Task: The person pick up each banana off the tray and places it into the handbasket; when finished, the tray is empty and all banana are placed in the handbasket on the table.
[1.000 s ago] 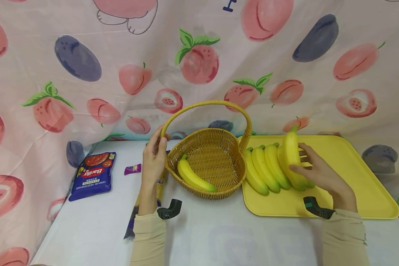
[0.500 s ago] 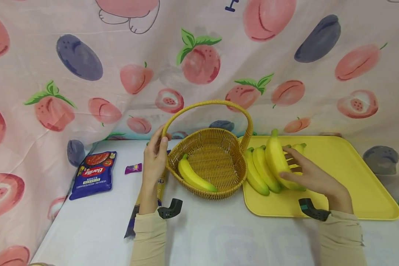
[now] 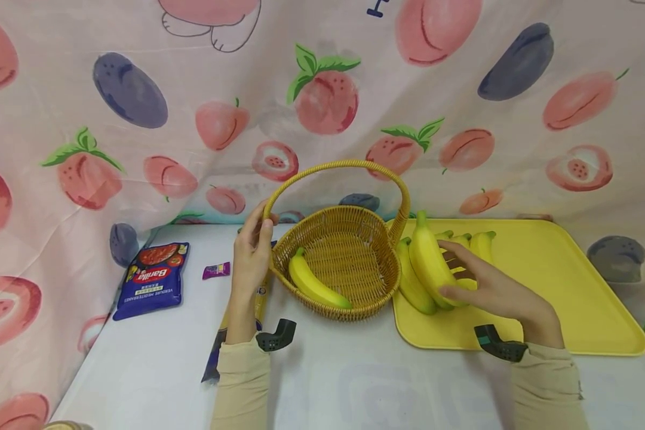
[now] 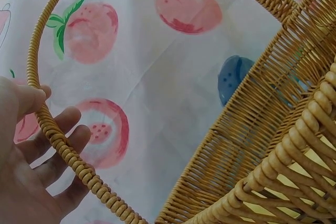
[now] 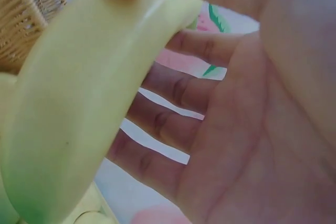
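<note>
Your hands are well apart, each on its own object. Your left hand [image 3: 249,254] pinches the wound-cane arched handle [image 3: 403,209] of the golden-brown woven wicker basket [image 3: 349,257], thumb on the near face, fingers behind. Cord is coiled tight and ridged; the basket is a pointed oval bowl, fine-ribbed inside, with a thick beaded rim.

Your right hand [image 3: 489,286] has the smooth, curved yellow banana with a green tip [image 3: 427,257] clamped between thumb and fingers, just right of the basket. Banana is tilted, stem up, skin satin and faintly faceted. Can't tell whether its lower end touches the ones below.

Between your hands: one more slim yellow banana with a green end [image 3: 314,283], lying in the basket on the side nearer your left hand. Around and beyond your right fingers: a row of matching yellow bananas [image 3: 484,245], partly hidden, on the smooth yellow round-cornered tray [image 3: 570,286], which extends under and right of that hand.

Left of your left hand: small crinkled purple wrapper [image 3: 216,271], then the flat glossy blue Barilla pouch [image 3: 153,280]. Partly hidden under your left forearm: long blue-and-yellow packet [image 3: 260,301]. All on the white bench [image 3: 355,382]; fruit-print cloth [image 3: 333,107] hangs rumpled beyond both hands.
</note>
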Motion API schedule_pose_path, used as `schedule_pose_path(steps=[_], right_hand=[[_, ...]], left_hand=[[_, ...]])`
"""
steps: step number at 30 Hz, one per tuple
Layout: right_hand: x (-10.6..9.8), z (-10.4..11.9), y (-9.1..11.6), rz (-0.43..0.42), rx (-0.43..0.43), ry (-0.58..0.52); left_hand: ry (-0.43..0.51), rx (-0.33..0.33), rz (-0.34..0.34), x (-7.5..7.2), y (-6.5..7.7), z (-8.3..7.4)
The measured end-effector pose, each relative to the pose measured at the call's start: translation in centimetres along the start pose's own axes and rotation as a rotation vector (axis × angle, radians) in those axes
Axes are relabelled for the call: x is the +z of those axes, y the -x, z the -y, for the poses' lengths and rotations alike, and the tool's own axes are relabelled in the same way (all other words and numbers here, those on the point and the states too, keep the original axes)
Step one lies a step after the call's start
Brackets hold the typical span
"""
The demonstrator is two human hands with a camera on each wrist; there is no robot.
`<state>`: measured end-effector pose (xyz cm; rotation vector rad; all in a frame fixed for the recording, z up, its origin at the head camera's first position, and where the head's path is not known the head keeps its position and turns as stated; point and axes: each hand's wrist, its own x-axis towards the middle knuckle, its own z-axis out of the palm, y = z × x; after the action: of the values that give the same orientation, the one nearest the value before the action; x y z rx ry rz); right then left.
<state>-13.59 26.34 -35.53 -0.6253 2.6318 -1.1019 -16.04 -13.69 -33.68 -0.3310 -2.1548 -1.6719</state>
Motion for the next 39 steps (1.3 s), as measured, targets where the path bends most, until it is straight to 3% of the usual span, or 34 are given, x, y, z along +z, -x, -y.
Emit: schedule_pose_path(steps=[8,19,30,39], right_hand=[[0.4,1.2,0.0,0.031,-0.013,-0.001],[2.0,1.8,-1.9,-0.004,-0.171,0.041],[4.1,3.7,-4.1,0.014,-0.043,0.024],[4.9,5.2,-6.2,0.005,-0.051,0.020]], left_hand=[[-0.001,0.002,-0.001,0.0,0.0,0.0],[-0.008,-0.025,-0.005,0.0,0.0,0.0],[-0.011,-0.022,-0.007,0.0,-0.1,-0.1],[-0.001,-0.025,-0.001,-0.1,-0.1,-0.2]])
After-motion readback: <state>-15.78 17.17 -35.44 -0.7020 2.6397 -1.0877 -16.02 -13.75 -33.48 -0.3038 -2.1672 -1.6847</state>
